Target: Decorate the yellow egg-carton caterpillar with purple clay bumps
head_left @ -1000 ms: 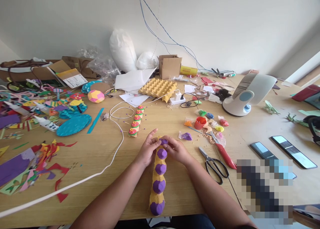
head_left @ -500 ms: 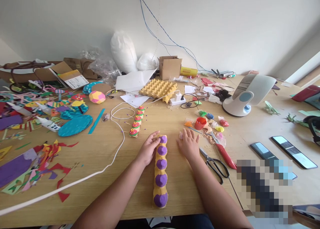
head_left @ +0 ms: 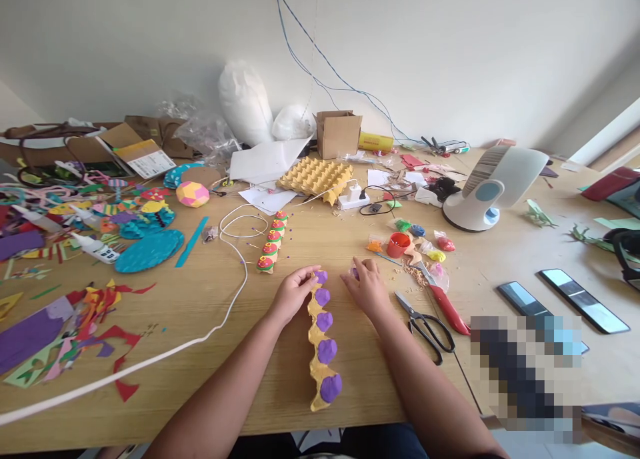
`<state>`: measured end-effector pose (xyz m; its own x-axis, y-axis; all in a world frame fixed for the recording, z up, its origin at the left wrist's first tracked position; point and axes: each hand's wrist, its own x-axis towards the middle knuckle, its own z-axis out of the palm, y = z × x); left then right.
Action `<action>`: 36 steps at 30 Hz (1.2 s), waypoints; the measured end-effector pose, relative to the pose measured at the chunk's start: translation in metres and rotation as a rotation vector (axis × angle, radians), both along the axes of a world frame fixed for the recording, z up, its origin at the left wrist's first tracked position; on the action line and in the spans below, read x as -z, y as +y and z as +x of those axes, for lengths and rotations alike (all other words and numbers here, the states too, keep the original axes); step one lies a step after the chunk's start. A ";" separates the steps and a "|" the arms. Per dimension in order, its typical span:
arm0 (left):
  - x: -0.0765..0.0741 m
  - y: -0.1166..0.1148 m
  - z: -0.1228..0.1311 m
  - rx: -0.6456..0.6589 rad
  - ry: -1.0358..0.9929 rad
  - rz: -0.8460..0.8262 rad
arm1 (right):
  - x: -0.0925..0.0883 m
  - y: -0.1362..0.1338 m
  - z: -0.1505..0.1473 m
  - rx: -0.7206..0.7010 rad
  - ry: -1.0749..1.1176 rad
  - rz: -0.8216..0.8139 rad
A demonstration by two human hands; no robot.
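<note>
A yellow egg-carton strip point(head_left: 318, 338) with a row of purple clay caps lies lengthwise in front of me, tilted onto its side. My left hand point(head_left: 295, 293) pinches its far end between thumb and fingers. Just right of that end, my right hand point(head_left: 367, 284) has its fingers curled round a small clear packet point(head_left: 354, 272) with a bit of purple in it. Beyond my left hand is a finished-looking strip with red and green caps point(head_left: 273, 242), bearing small yellow rings and purple-tipped pins.
Black-handled scissors point(head_left: 430, 329) and a red-handled knife point(head_left: 450, 311) lie right of my right hand. Behind them are a red cup point(head_left: 399, 245) and bagged coloured clay. A white fan point(head_left: 493, 189), phones point(head_left: 584, 301), paper scraps point(head_left: 120, 339) and a white cable point(head_left: 200, 347) surround the work area.
The purple-capped strip has been rolled to the right, showing its yellow side. My right hand has gone from spread over the table to curled round the small packet.
</note>
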<state>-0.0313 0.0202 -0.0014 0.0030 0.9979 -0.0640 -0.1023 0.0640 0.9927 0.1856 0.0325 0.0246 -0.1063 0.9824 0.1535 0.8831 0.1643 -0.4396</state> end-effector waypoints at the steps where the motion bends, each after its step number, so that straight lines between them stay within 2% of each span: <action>1: 0.000 0.001 -0.001 0.007 -0.002 -0.006 | 0.003 0.000 -0.002 -0.017 0.035 0.010; 4: 0.001 0.002 -0.004 0.040 -0.005 -0.011 | 0.013 0.001 -0.005 -0.045 0.134 0.025; 7: 0.003 0.003 -0.005 0.132 -0.010 -0.011 | 0.022 0.004 -0.005 -0.041 0.219 0.043; 10: 0.009 0.004 -0.007 0.193 0.083 0.025 | 0.026 0.007 -0.003 -0.017 0.271 0.072; 18: 0.013 0.003 -0.012 0.078 0.665 0.338 | 0.033 0.012 -0.002 -0.079 0.429 0.104; 21: 0.014 0.003 -0.013 0.037 0.763 0.400 | 0.030 0.012 -0.003 -0.122 0.484 0.118; 25: 0.015 0.003 -0.011 -0.053 0.740 0.416 | 0.023 0.008 -0.005 -0.166 0.535 0.130; 28: 0.010 0.001 -0.008 -0.113 0.685 0.465 | 0.020 0.002 -0.010 -0.214 0.508 0.159; 32: 0.000 -0.005 -0.002 -0.087 0.645 0.564 | 0.017 -0.006 -0.018 -0.355 0.389 0.245; 36: -0.006 -0.009 0.002 -0.093 0.599 0.557 | 0.012 -0.010 -0.021 -0.434 0.343 0.291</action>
<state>-0.0297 0.0112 0.0043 0.0414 0.8782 0.4765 0.4743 -0.4371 0.7642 0.1648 0.0222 0.0122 -0.3840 0.7735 0.5043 0.5257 0.6321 -0.5693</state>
